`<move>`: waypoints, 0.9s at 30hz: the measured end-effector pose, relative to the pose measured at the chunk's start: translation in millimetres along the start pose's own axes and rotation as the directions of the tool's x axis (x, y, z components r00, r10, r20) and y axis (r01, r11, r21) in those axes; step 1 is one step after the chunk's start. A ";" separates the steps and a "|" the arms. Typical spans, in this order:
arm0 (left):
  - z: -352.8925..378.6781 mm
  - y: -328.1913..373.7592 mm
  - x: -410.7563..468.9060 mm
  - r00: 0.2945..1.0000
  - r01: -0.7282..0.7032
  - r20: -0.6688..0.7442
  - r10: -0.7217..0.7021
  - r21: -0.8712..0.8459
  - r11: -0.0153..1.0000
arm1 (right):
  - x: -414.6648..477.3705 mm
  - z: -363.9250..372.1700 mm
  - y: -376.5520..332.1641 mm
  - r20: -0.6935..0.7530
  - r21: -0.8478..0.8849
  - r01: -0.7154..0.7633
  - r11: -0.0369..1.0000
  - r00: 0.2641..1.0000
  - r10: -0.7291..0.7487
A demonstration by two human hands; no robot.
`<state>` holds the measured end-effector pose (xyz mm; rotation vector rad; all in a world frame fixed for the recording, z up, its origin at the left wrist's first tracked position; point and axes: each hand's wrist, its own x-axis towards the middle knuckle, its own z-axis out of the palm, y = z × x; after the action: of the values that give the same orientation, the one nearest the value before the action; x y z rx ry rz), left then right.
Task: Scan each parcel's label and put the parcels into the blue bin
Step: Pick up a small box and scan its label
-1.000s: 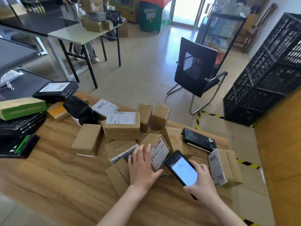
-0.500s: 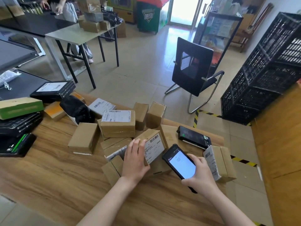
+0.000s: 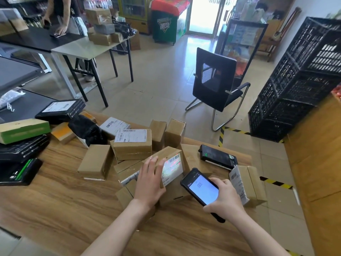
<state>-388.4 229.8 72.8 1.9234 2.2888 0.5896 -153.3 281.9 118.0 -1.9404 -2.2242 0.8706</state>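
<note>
Head view: a wood-grain worktop fills the near half of the scene and carries a loose pile of brown cardboard parcels. The left hand grips one tilted parcel in the middle of the pile, fingers laid over its left side, so that its white label faces right. A bright, reddish patch of light lies on that label. Just right of it, the right hand is wrapped around a black handheld scanner with its screen lit pale blue and its far end close to the label.

A second black device lies flat on the worktop beyond the scanner. A labelled box stands at the worktop's right edge. Behind the held parcel sits a larger labelled box, and a plain box lies to its left. A black bag lies further left. A green box and flat black boxes are stacked at the far left.

Beyond the worktop the floor is pale tile, with yellow-and-black tape marked near the right side. A black chair stands on it, and black crates are stacked at the right. At the far left a grey table holds more boxes, with another person standing behind it. A green cabinet stands beside a bright doorway.
</note>
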 end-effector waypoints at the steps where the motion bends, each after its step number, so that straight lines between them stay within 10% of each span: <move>1: -1.0 -0.9 0.4 1.000 -0.005 0.003 0.005 0.008 1.000 | -1.0 0.4 -0.6 0.000 0.005 -0.003 1.000 1.000 0.003; 27: -11.0 30.1 -12.0 0.980 -0.188 0.052 0.192 -0.071 0.980 | -80.9 1.0 42.1 -0.119 0.298 -0.154 0.942 0.973 0.197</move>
<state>-361.5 219.6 91.4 2.1127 2.0385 0.6100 -99.6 208.4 123.4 -2.0097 -1.7521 0.9738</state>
